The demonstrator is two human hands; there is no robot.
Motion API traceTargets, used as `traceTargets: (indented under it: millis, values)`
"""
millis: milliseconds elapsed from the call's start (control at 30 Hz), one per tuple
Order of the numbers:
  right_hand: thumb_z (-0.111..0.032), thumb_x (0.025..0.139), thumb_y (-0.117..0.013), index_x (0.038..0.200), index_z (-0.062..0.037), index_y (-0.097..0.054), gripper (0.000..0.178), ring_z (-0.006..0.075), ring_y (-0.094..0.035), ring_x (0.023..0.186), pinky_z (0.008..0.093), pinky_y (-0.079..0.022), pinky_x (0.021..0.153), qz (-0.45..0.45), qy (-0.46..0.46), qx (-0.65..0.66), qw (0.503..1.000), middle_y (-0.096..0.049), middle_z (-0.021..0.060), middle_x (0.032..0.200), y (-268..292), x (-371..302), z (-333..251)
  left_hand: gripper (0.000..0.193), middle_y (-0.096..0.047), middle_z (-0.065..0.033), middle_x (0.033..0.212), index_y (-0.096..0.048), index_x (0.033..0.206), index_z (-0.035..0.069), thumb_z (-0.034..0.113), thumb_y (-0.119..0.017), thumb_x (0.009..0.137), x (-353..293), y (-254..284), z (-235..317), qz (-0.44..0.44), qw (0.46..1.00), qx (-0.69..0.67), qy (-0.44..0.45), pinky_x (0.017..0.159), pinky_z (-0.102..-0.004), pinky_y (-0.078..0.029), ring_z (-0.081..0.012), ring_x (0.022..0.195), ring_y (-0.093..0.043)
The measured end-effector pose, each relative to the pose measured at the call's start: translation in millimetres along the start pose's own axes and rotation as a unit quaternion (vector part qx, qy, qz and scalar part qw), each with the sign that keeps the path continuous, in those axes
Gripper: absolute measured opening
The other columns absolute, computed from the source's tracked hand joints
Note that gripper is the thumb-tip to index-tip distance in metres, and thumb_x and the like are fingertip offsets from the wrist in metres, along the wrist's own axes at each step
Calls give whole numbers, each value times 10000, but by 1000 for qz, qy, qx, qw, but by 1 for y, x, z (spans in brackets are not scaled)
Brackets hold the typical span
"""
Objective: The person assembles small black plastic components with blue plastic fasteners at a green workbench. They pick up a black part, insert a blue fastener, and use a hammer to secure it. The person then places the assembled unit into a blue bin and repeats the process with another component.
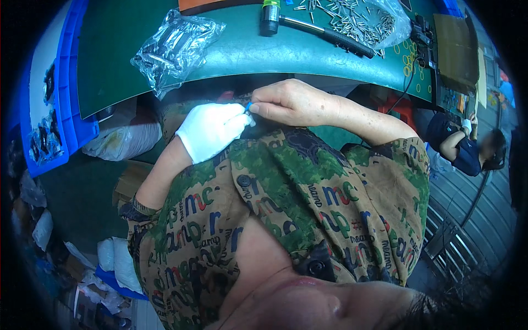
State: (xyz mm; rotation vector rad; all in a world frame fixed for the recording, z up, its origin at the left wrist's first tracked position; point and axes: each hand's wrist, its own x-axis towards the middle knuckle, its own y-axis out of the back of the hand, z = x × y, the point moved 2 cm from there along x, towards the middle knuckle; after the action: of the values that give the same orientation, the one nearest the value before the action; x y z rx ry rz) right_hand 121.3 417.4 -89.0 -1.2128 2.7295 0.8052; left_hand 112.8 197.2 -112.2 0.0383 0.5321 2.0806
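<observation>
Just off the front edge of the green-topped table (236,58), my two hands meet in front of my body. My left hand (212,131) wears a white glove, its fingers closed in a pinch. My right hand (294,103) is bare, with thumb and forefinger pressed together on a small blue piece (248,107). That piece sits between the two sets of fingertips, too small to name. Whatever else the gloved fingers grip is hidden.
On the table lie a clear plastic bag of dark parts (175,47), a hammer (324,36), a heap of small metal pins (363,22) and yellow rings (408,58). A blue crate (69,93) stands left. Another person (465,146) is at the far right.
</observation>
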Motion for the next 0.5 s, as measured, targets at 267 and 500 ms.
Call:
traceTargets:
  millis: [267,500]
  values:
    - [-278,1053,-520,939,-2,-606,311,309,-614,725,425,-502,680,4,-9,5,1000,-601,161,796,-4,0,7,259,-695,-108,812,-718,1048,32,227,-549,1025,1,-2,0,-11,998,62,-9,665,-338,-542,-211,705,-694]
    - [-276,1052,-524,949,-7,-613,301,311,-610,727,422,-504,688,-2,-6,3,1000,-596,159,800,-1,0,5,185,-699,-120,831,-695,981,83,241,-600,973,1,-4,-5,8,997,61,-45,690,-414,-546,-323,749,-685]
